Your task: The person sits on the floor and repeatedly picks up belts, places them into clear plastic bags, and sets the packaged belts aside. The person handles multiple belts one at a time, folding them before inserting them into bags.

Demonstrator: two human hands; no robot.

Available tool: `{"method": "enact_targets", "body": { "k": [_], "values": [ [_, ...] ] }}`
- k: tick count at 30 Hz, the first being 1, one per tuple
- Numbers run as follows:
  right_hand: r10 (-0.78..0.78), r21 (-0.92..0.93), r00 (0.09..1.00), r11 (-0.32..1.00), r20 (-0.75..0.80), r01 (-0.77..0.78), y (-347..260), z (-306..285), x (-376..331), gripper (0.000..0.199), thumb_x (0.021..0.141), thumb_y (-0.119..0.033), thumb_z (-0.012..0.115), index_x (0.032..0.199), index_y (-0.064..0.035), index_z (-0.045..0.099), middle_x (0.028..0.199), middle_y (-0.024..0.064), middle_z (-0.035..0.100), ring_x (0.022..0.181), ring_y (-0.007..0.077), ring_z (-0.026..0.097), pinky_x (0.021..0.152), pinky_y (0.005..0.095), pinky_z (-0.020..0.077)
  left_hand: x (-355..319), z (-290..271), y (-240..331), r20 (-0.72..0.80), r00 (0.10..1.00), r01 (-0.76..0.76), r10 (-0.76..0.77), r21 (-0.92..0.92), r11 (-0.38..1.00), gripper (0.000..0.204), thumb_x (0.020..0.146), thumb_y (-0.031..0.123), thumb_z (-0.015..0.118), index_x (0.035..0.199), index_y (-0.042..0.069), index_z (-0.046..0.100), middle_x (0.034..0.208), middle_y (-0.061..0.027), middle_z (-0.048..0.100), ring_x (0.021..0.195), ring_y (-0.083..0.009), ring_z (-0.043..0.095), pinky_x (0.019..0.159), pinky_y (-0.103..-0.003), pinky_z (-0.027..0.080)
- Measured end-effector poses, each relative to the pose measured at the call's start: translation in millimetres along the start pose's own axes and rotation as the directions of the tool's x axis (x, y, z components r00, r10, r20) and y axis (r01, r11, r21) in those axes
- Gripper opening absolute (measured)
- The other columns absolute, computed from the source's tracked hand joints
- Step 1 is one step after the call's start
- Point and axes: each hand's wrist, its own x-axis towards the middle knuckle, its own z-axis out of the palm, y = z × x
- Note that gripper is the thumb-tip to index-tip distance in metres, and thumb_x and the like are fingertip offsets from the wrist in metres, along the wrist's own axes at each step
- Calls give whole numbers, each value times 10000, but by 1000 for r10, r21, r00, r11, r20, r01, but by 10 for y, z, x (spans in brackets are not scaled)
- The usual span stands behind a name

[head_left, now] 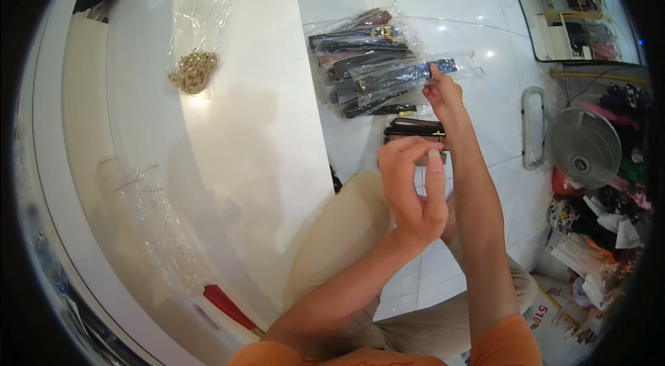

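Note:
My right hand (443, 94) reaches forward over the floor. Its thumb and fingers grip one end of a dark belt in a clear plastic sleeve (395, 80). That sleeve lies across a pile of other bagged belts (360, 44), black and brown, some with gold buckles. Closer to me, my left hand (412, 193) is raised with its fingers curled and the thumb and forefinger tips together. What sits between those tips, if anything, is hidden. Just beyond it, partly covered by the hand, are more folded black and brown belts (415, 129).
On the white surface at left lies a plastic bag with a gold chain belt (194, 72). Empty-looking clear wrappers (159, 227) and a red strip (228, 307) are nearer. To the right stand a fan (583, 148), a mirror (582, 6) and heaped clothes (603, 241).

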Motion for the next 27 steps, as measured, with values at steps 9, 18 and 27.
{"method": "enact_targets", "body": {
  "k": [9, 18, 27],
  "values": [
    [3, -64, 985, 998, -171, -14, 416, 436, 466, 222, 911, -131, 780, 969, 49, 663, 884, 127, 660, 744, 223, 663, 690, 341, 648, 65, -6, -54, 12, 999, 32, -32, 8, 999, 160, 992, 61, 521, 1079, -42, 605, 1084, -160, 593, 1003, -253, 550, 916, -359, 444],
    [99, -77, 992, 991, -82, -105, 226, 135, -275, 731, 902, -293, 795, 1382, 134, 447, 1351, 306, 518, 1018, 390, 699, 876, 460, 636, 20, 74, 24, 28, 993, 120, -119, -72, 990, 141, 1007, 80, 553, 1096, -11, 614, 1072, -119, 587, 947, -212, 576, 810, -329, 482],
    [72, -336, 990, 941, 119, -29, -109, -851, -2268, 561, 1031, -420, 597, 1323, 58, 564, 1179, 145, 672, 1002, 246, 682, 881, 369, 551, -77, 50, 141, -60, 996, -75, 73, -41, 996, 149, 988, 113, 605, 1105, 21, 610, 1034, -109, 579, 941, -233, 551, 837, -347, 462]
  ]
}}
